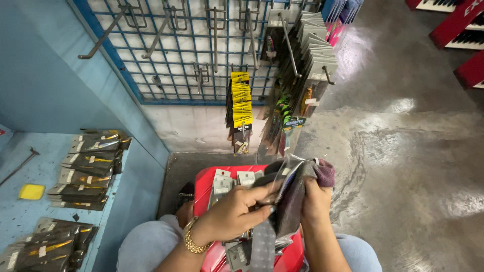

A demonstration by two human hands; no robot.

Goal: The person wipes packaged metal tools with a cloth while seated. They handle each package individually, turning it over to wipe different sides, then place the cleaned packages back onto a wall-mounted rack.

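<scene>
Left hand (pixel 234 211) and right hand (pixel 315 194) pinch clear packet (pixel 287 189), seemingly between them

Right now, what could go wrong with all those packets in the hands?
The left hand and right hand grip a thick bundle of packets at once, so some might slip out and drop. The packets loose in the red bin on the lap could slide off if the knees shift. Bare metal hooks stick out from the grid just ahead, so leaning in could mean a poke.
</scene>
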